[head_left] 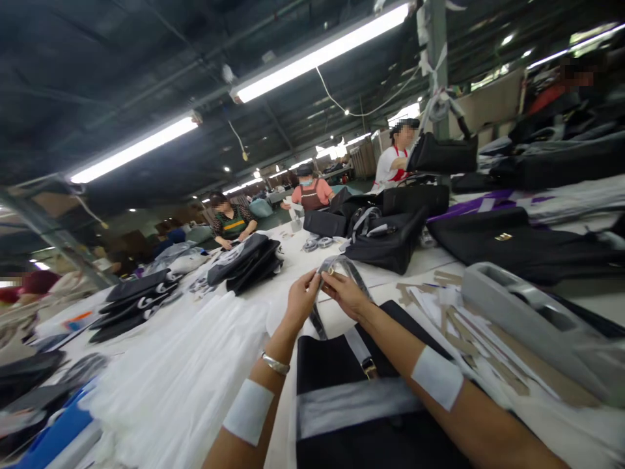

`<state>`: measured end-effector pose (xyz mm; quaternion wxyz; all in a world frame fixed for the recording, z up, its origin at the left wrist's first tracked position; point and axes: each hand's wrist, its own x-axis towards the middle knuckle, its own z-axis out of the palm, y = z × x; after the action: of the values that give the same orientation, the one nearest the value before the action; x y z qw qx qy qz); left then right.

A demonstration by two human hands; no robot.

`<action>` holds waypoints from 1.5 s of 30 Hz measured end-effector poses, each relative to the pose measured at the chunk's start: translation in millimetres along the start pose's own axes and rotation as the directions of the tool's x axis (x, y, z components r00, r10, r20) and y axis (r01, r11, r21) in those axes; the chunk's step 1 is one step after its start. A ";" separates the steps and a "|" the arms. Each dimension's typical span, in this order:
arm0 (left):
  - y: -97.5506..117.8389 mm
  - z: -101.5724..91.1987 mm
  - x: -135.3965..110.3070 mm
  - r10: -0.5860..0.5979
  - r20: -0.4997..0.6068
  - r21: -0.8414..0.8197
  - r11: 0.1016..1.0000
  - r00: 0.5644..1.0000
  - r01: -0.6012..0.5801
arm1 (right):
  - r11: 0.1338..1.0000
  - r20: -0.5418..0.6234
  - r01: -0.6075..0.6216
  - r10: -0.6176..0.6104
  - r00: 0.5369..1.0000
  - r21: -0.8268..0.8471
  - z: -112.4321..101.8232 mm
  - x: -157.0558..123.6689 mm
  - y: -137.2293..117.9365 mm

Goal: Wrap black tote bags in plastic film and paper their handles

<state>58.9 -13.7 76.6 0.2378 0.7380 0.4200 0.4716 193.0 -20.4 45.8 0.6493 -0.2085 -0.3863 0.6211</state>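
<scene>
Pinched between thumb and fingers of both our left hand and our right hand is a dark, film-wrapped strap, which we hold raised in a loop just beyond the far edge of a black bag. Our two hands nearly meet at the strap, and a small gold-coloured fitting shows at the fingertips of the right; its exact form is too small for us to tell. Below our forearms we see the bag lying flat, crossed by a pale translucent band, with a buckle above that band. On our left wrist we note a silver bracelet, and on each forearm a pale patch. To our left we find a broad heap of white sheeting, with stacked black bags farther off; to our right stands a grey tape dispenser, beside brown and white strips. Across the table we observe a person in a patterned top, another in a pink top, and a third in white and red near a raised black bag
</scene>
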 end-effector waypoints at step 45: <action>-20.8 45.4 -48.6 -0.282 -0.167 -0.545 0.825 0.945 0.149 | 0.046 -0.124 -0.123 -0.025 0.992 -0.991 -86.3 -132.5 -160.4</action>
<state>81.5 -41.6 16.8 0.4296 0.5296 0.3819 0.6238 371.5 -153.3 81.0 0.3241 -0.6445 -0.6652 0.1923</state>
